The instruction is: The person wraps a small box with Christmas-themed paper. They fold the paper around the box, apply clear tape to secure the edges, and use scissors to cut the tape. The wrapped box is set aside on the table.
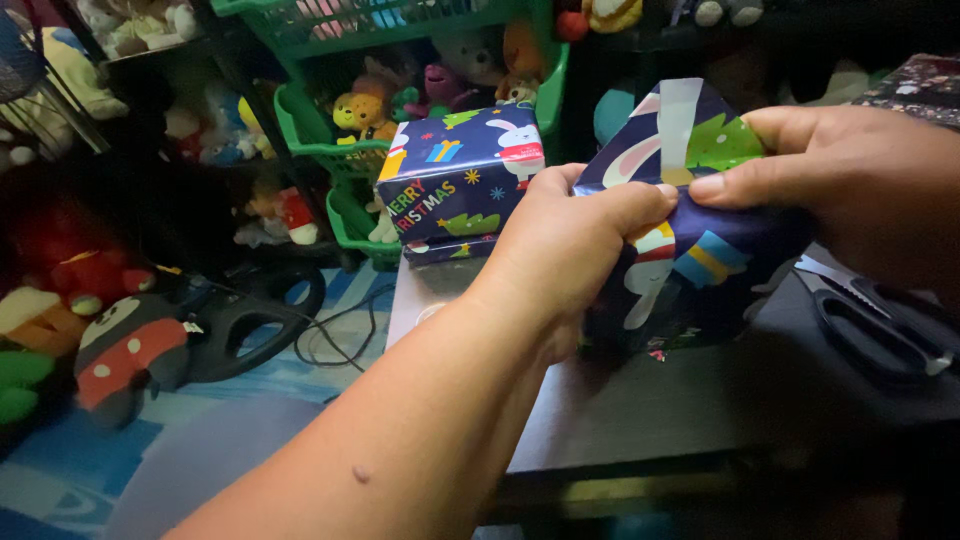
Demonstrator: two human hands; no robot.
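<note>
Mid-wrap: left hand (570, 235) and right hand (850, 185) both pinched shut on navy gift paper (690, 260), thumbs meeting under tape strip (680, 120). Next, probably: pressing fold flat between fingertips.

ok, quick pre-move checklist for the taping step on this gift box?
1. Both hands on the box being wrapped: ok, left hand and right hand pinch it at the top flap.
2. Tape strip on the paper: ok, it runs up over the top edge.
3. Tape pressed flat along its length: cannot tell.
4. Box resting on the table: cannot tell, its underside is in shadow.
5. Scissors within reach: ok, beside the right hand.
6. Finished wrapped boxes out of the way: ok, stacked at the table's far end.
</note>
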